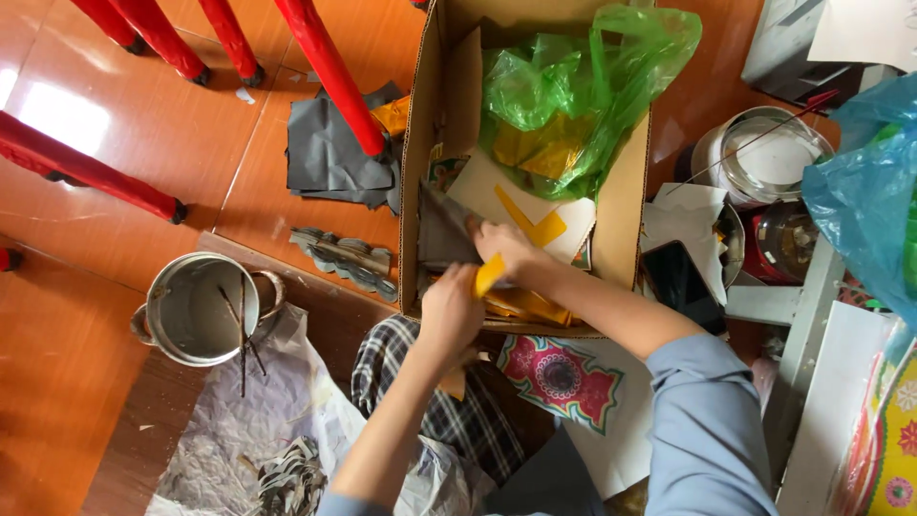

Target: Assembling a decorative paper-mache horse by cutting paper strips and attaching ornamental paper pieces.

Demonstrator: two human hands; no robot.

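Both hands work inside the cardboard box (621,205) on the red tiled floor (115,191). The left hand (451,311), at the box's near edge, is closed on a yellow paper strip (488,274). The right hand (503,247) reaches deeper, fingers curled on a grey paper sheet (441,232). A green plastic bag (573,86) fills the box's far end. A steel pot (196,308) stands well to the left.

Glossy orange-brown floor tiles (143,143) fill the left of the frame, with window glare at the far left. Red chair legs (330,72) slant across the top. A pale grey shelf frame (812,315) stands at right.
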